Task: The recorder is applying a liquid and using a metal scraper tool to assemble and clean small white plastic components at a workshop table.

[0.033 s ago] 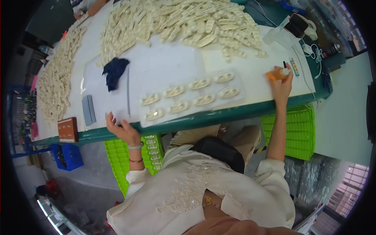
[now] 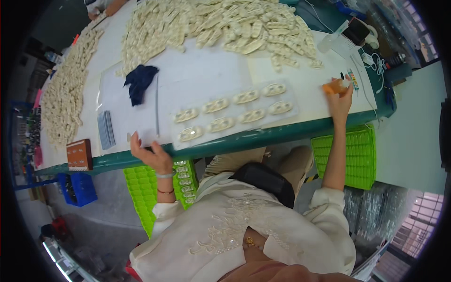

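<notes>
On the table's right side, my right hand (image 2: 341, 104) is closed around a small orange bottle (image 2: 332, 88) with a whitish top. My left hand (image 2: 154, 156) hovers at the table's front edge with its fingers apart. A tiny pale spot shows beside its fingertips; I cannot tell what it is. Between the hands lies a whitish, see-through tray (image 2: 203, 119) carrying two rows of oval cream plastic parts (image 2: 252, 116). One near-left part (image 2: 190, 133) has a bright spot in its middle. A thin grey rod (image 2: 157, 105) lies left of the tray.
Large heaps of cream parts (image 2: 188, 23) cover the far side. A navy cloth (image 2: 137, 84), grey strips (image 2: 106, 129) and a brown block (image 2: 79, 154) lie left. Green crates (image 2: 345, 157) stand below the edge. Another person's arm (image 2: 115, 6) reaches in at far left.
The view has shifted slightly, so the tray and cloth sit a little further right. My right hand still holds the orange bottle; my left hand stays by the edge.
</notes>
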The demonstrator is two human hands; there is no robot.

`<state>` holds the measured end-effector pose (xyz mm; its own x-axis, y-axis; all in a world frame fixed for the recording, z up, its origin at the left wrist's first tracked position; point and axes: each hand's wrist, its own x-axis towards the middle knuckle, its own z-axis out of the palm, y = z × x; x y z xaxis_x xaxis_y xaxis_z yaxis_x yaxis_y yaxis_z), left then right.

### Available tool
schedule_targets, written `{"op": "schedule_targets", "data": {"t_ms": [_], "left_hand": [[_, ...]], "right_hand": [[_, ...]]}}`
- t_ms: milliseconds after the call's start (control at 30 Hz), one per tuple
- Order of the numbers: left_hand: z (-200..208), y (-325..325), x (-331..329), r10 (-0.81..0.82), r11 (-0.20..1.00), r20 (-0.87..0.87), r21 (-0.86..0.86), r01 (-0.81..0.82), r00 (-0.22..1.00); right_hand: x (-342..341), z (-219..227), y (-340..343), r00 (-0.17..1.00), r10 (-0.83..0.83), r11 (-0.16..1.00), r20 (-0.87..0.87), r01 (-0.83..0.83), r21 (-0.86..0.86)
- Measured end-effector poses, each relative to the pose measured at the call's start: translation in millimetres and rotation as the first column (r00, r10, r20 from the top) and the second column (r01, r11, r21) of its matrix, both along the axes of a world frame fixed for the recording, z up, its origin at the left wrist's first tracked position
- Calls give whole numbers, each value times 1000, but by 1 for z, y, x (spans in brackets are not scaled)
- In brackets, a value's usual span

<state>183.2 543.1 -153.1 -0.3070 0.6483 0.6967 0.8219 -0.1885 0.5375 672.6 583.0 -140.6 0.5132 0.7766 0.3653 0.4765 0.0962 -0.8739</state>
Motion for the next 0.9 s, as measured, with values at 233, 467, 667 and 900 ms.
{"op": "schedule_targets", "data": {"t_ms": [233, 467, 667, 900], "left_hand": [[-4, 0, -15, -190, 978, 138, 115, 175, 972], [10, -2, -13, -246, 968, 321, 40, 246, 915], [7, 2, -3, -154, 980, 183, -97, 173, 971], [0, 16, 0, 67, 994, 153, -93, -53, 986]], "right_hand": [[-10, -8, 1, 889, -206, 942, 409, 294, -163], [-16, 1, -13, 924, -198, 941, 328, 273, -202], [-16, 7, -20, 962, -117, 962, 245, 171, -214], [-10, -4, -19, 985, -50, 967, 163, 89, -239]]}}
